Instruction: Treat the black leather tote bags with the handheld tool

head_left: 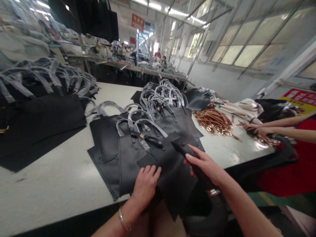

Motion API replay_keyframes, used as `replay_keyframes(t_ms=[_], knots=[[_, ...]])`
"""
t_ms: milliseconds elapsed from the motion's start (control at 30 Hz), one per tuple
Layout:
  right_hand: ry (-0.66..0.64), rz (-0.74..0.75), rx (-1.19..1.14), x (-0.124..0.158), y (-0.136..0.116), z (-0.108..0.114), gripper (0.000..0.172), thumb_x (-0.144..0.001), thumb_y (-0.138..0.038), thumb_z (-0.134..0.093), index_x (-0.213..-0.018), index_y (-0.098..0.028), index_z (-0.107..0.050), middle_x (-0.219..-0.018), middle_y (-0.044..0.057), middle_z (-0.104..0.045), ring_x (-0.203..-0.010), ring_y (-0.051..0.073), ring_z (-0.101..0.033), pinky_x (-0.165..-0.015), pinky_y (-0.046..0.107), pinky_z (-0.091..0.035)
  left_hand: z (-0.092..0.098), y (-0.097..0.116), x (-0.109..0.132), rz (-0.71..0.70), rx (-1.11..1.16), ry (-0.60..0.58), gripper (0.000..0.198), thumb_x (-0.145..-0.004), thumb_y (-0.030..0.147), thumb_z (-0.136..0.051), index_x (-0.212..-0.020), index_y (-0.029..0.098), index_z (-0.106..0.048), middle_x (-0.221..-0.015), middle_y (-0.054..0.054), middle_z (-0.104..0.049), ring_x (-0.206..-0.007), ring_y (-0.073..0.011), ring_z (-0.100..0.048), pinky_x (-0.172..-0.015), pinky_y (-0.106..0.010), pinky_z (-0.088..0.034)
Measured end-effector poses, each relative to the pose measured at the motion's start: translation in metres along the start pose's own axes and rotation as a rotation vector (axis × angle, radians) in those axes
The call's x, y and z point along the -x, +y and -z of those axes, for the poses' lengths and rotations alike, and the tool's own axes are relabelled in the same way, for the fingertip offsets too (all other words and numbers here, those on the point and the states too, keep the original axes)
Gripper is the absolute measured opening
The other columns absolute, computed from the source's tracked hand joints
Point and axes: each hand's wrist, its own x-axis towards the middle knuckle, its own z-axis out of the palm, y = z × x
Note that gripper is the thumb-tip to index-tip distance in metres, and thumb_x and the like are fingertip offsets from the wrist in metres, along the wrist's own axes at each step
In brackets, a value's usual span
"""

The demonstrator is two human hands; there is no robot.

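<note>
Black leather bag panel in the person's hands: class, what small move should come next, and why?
Probably slide the black leather bag panel fully onto the white table: it overhangs the table's near edge, with the left hand flat on it and the right hand gripping its upper part.

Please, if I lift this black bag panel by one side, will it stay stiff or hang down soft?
Probably fairly soft: the black bag panel droops past the edge of the white table below the left hand and right hand. Its plastic-wrapped handles seem springier, since they hold their arches.
</note>
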Motion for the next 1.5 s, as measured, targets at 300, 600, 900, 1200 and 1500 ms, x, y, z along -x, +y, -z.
replay_keyframes(t_ms=[300,600,900,1200,1500], knots=[[0.199,-0.302,-0.108,0.048,0.076,0.056,0.068,-0.073,-0.048,-0.071,-0.131,-0.022,-0.047,-0.078,0.005,-0.067,-0.049,0.016,-0.057,-0.041,0.024,-0.046,0.040,-0.105,-0.008,0.046,-0.188,-0.053,0.040,-0.090,0.008,-0.044,-0.124,0.025,-0.057,-0.124,-0.007,-0.059,-0.109,-0.0230,-0.052,-0.084,-0.034,-0.043],[0.168,-0.399,-0.173,0.074,0.114,0.052,0.069,-0.082,-0.045,-0.064,-0.141,-0.023,-0.035,-0.076,0.002,-0.066,-0.045,0.014,-0.058,-0.039,0.021,-0.044,0.032,-0.059,-0.034,0.111,-0.126,0.029,0.042,-0.090,0.010,-0.042,-0.131,0.015,-0.049,-0.141,-0.015,-0.046,-0.130,-0.0278,-0.042,-0.102,-0.041,-0.039],[0.020,-0.421,-0.244,0.074,0.125,0.046,0.060,-0.089,-0.043,-0.055,-0.140,-0.020,-0.035,-0.071,0.001,-0.066,-0.041,0.010,-0.056,-0.036,0.016,-0.040,-0.042,0.044,-0.067,-0.225,0.208,-0.065,0.041,-0.093,0.032,-0.046,-0.134,0.030,-0.048,-0.150,-0.008,-0.035,-0.141,-0.0290,-0.025,-0.113,-0.054,-0.020],[0.118,-0.271,-0.279,0.031,0.114,0.047,0.043,-0.084,-0.046,-0.062,-0.115,-0.017,-0.054,-0.073,0.002,-0.067,-0.042,0.011,-0.057,-0.037,0.019,-0.043,-0.043,0.037,-0.065,-0.254,0.273,-0.069,0.037,-0.094,0.030,-0.044,-0.131,0.030,-0.051,-0.147,-0.006,-0.039,-0.138,-0.0270,-0.030,-0.115,-0.054,-0.018],[0.285,-0.320,-0.307,0.048,0.129,0.050,0.086,-0.068,-0.057,-0.073,-0.136,-0.018,-0.039,-0.078,0.005,-0.071,-0.045,0.016,-0.059,-0.039,0.024,-0.046,-0.033,-0.013,-0.116,0.236,0.331,0.102,0.053,-0.084,0.012,-0.053,-0.135,0.016,-0.041,-0.152,-0.014,-0.025,-0.133,-0.0274,-0.039,-0.106,-0.038,-0.041]])
